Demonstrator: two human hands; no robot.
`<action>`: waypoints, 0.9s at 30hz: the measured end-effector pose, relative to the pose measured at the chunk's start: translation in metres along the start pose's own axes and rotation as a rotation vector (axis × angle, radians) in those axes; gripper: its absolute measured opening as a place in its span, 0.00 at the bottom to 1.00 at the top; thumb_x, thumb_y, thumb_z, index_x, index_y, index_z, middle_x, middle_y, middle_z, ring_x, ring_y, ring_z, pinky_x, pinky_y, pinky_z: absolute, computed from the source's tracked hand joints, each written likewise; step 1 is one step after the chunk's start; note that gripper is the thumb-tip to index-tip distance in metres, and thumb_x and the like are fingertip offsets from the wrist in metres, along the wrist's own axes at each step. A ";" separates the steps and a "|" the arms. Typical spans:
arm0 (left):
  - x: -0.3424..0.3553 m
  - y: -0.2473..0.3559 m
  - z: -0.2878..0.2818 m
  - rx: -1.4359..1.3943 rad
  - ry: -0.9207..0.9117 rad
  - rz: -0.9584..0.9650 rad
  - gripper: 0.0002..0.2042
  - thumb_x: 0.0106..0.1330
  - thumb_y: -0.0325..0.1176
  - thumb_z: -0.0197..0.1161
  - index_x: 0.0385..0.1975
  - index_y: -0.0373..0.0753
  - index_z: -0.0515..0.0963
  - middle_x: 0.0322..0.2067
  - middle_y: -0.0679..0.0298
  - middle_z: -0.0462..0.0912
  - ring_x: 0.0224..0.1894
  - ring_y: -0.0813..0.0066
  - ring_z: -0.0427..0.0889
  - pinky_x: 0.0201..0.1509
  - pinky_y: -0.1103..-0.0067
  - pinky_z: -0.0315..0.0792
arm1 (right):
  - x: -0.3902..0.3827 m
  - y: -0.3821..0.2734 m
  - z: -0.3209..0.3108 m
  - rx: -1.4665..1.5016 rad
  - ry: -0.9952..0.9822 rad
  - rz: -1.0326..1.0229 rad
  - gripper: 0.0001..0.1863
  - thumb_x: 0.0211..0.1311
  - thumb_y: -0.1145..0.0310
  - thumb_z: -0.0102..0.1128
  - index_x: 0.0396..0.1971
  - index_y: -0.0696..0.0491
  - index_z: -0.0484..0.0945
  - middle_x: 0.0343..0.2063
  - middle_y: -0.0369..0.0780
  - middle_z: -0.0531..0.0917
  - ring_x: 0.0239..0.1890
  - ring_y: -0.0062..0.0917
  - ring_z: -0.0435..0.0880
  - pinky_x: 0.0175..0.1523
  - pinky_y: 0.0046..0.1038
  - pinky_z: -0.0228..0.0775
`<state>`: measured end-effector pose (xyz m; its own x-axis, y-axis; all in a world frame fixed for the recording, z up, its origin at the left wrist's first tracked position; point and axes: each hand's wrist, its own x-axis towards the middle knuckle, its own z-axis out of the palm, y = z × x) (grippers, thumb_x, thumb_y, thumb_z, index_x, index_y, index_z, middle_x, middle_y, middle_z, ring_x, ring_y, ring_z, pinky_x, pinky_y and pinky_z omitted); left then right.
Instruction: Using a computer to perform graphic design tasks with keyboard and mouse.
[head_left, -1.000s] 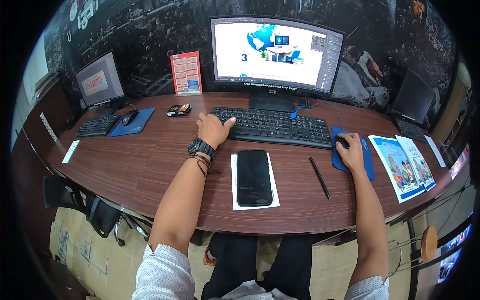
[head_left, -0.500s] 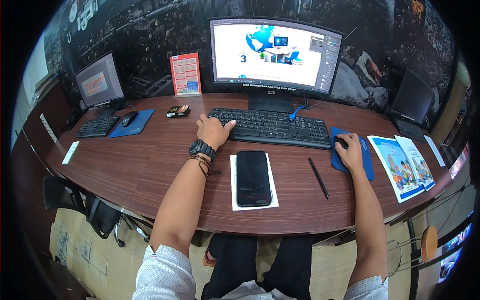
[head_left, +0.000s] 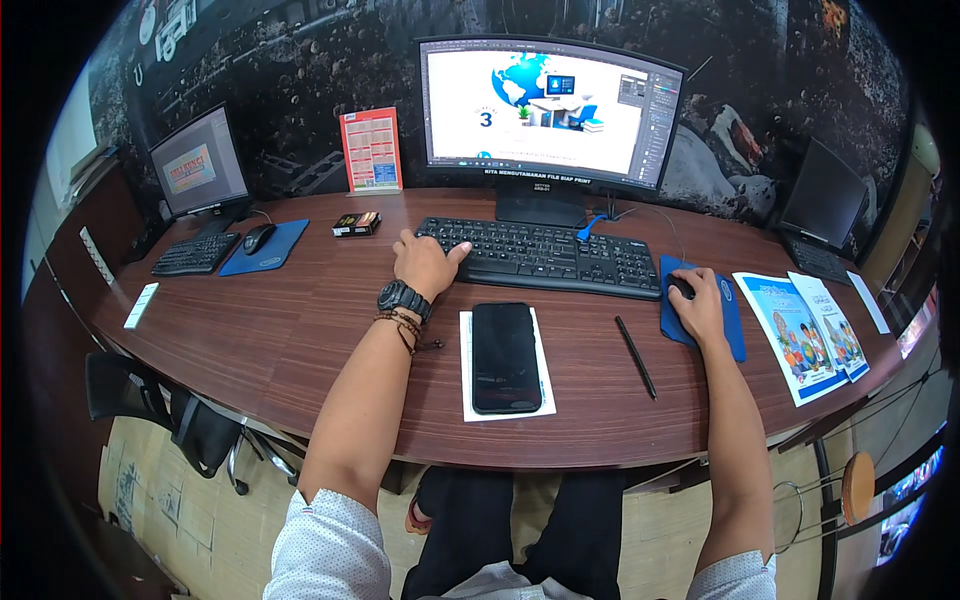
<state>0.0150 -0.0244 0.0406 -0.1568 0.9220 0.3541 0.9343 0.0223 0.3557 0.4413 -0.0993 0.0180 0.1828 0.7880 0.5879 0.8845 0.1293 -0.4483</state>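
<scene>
My left hand [head_left: 427, 264] rests at the left end of a black keyboard [head_left: 545, 255], fingers spread over its keys and thumb out to the right. A dark watch and a beaded bracelet circle that wrist. On a blue mouse pad [head_left: 728, 318], my right hand [head_left: 700, 305] is curled over a black computer mouse [head_left: 682, 287], covering most of it. Behind the keyboard stands a wide monitor [head_left: 545, 110] showing a design window with a globe, a desk and a blue chair.
A black phone [head_left: 505, 358] lies on white paper [head_left: 547, 395], left of a black pen [head_left: 636, 358]. Printed booklets [head_left: 790, 340] lie at right. A small box [head_left: 357, 224], red-framed sign [head_left: 371, 150], second mouse [head_left: 258, 237], left monitor [head_left: 200, 160] and right monitor [head_left: 825, 200] share the desk.
</scene>
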 end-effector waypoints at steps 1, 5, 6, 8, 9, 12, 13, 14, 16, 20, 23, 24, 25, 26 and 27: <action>0.001 -0.002 0.003 -0.013 0.032 0.019 0.37 0.62 0.64 0.62 0.38 0.23 0.82 0.54 0.36 0.70 0.56 0.36 0.72 0.55 0.55 0.75 | 0.000 -0.002 0.000 0.005 -0.001 0.009 0.17 0.55 0.63 0.64 0.44 0.52 0.85 0.49 0.48 0.77 0.53 0.44 0.77 0.58 0.39 0.71; 0.002 -0.006 0.004 0.001 0.025 0.017 0.37 0.62 0.64 0.62 0.38 0.23 0.82 0.54 0.36 0.70 0.55 0.36 0.72 0.54 0.55 0.75 | -0.005 -0.022 -0.004 -0.059 0.020 -0.073 0.13 0.56 0.67 0.62 0.42 0.50 0.85 0.50 0.48 0.76 0.58 0.46 0.74 0.61 0.42 0.68; 0.002 -0.005 0.004 -0.001 0.025 0.020 0.37 0.62 0.64 0.62 0.38 0.22 0.81 0.54 0.36 0.70 0.55 0.36 0.72 0.54 0.55 0.75 | -0.004 -0.019 -0.005 -0.061 0.016 -0.072 0.13 0.56 0.67 0.62 0.42 0.50 0.85 0.50 0.48 0.76 0.58 0.46 0.74 0.61 0.42 0.68; 0.003 -0.003 0.003 -0.004 0.022 0.019 0.38 0.62 0.64 0.62 0.38 0.22 0.81 0.54 0.36 0.70 0.55 0.36 0.72 0.54 0.55 0.75 | -0.001 -0.013 -0.006 -0.242 0.031 -0.492 0.12 0.58 0.72 0.58 0.40 0.49 0.86 0.52 0.47 0.76 0.59 0.46 0.72 0.63 0.43 0.66; 0.004 -0.003 0.003 -0.002 0.014 0.018 0.38 0.62 0.64 0.61 0.38 0.22 0.81 0.54 0.36 0.70 0.55 0.37 0.72 0.53 0.55 0.75 | -0.001 -0.013 -0.006 -0.243 0.027 -0.493 0.12 0.58 0.72 0.58 0.40 0.49 0.86 0.52 0.47 0.76 0.59 0.46 0.72 0.63 0.43 0.66; 0.003 0.000 0.006 0.009 0.025 0.014 0.35 0.62 0.62 0.63 0.39 0.25 0.82 0.54 0.38 0.70 0.56 0.38 0.71 0.56 0.56 0.74 | 0.000 -0.014 -0.004 -0.270 0.028 -0.501 0.12 0.59 0.75 0.57 0.39 0.50 0.86 0.52 0.46 0.76 0.59 0.46 0.72 0.63 0.41 0.66; 0.002 0.000 0.007 0.019 0.044 0.014 0.31 0.62 0.59 0.64 0.40 0.28 0.83 0.54 0.40 0.71 0.57 0.40 0.70 0.58 0.57 0.72 | -0.001 -0.014 -0.004 -0.189 0.032 -0.333 0.12 0.59 0.75 0.57 0.40 0.50 0.85 0.52 0.46 0.76 0.59 0.45 0.72 0.63 0.40 0.66; 0.002 -0.003 0.009 0.019 0.044 0.010 0.31 0.62 0.59 0.64 0.40 0.28 0.83 0.54 0.40 0.71 0.57 0.40 0.70 0.58 0.57 0.72 | -0.001 -0.015 -0.003 -0.106 0.035 -0.165 0.12 0.60 0.75 0.57 0.41 0.50 0.85 0.52 0.46 0.76 0.59 0.44 0.73 0.62 0.39 0.67; 0.003 -0.011 0.013 -0.149 0.172 0.329 0.21 0.62 0.50 0.68 0.42 0.37 0.85 0.52 0.49 0.72 0.57 0.47 0.68 0.63 0.57 0.64 | 0.000 -0.010 -0.001 -0.053 0.037 -0.089 0.12 0.61 0.71 0.59 0.43 0.50 0.84 0.52 0.46 0.76 0.57 0.44 0.75 0.60 0.38 0.69; 0.001 -0.006 0.016 -0.084 0.123 0.400 0.14 0.60 0.42 0.70 0.42 0.44 0.86 0.51 0.52 0.72 0.57 0.47 0.68 0.64 0.56 0.63 | -0.002 -0.008 0.001 -0.032 0.013 0.020 0.16 0.59 0.64 0.63 0.46 0.50 0.83 0.52 0.47 0.76 0.54 0.45 0.78 0.58 0.39 0.71; 0.000 -0.006 0.014 -0.105 0.126 0.358 0.14 0.60 0.40 0.69 0.44 0.43 0.86 0.52 0.50 0.72 0.56 0.46 0.69 0.62 0.57 0.66 | -0.002 -0.003 0.001 -0.030 -0.011 0.000 0.18 0.57 0.63 0.64 0.47 0.51 0.83 0.51 0.48 0.76 0.54 0.45 0.78 0.58 0.39 0.71; 0.000 -0.006 0.014 -0.106 0.124 0.359 0.14 0.60 0.40 0.69 0.44 0.43 0.86 0.52 0.50 0.72 0.56 0.46 0.69 0.62 0.57 0.66 | -0.002 -0.001 0.001 -0.020 -0.015 -0.023 0.18 0.56 0.64 0.63 0.47 0.52 0.83 0.51 0.48 0.76 0.54 0.45 0.78 0.59 0.39 0.71; 0.000 -0.005 0.013 -0.111 0.105 0.291 0.16 0.60 0.39 0.68 0.48 0.42 0.84 0.55 0.46 0.70 0.58 0.43 0.69 0.63 0.57 0.67 | -0.002 0.000 0.001 -0.021 -0.016 -0.020 0.18 0.56 0.64 0.63 0.47 0.52 0.83 0.51 0.48 0.76 0.54 0.45 0.78 0.59 0.39 0.71; -0.001 -0.006 0.013 -0.113 0.086 0.221 0.19 0.61 0.38 0.67 0.52 0.41 0.82 0.58 0.43 0.69 0.59 0.40 0.69 0.64 0.57 0.67 | -0.001 -0.002 0.001 -0.019 -0.010 -0.023 0.18 0.56 0.64 0.63 0.47 0.52 0.83 0.51 0.48 0.77 0.54 0.45 0.78 0.59 0.39 0.71; -0.001 -0.005 0.013 -0.112 0.082 0.220 0.19 0.61 0.38 0.67 0.52 0.41 0.82 0.58 0.43 0.69 0.59 0.40 0.69 0.64 0.57 0.67 | -0.001 -0.003 0.001 -0.017 -0.004 -0.025 0.18 0.56 0.65 0.63 0.47 0.52 0.83 0.51 0.48 0.77 0.54 0.45 0.78 0.59 0.40 0.71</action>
<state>0.0142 -0.0208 0.0272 0.0167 0.8654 0.5007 0.9085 -0.2223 0.3539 0.4385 -0.1001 0.0179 0.1587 0.7872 0.5960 0.8959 0.1388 -0.4219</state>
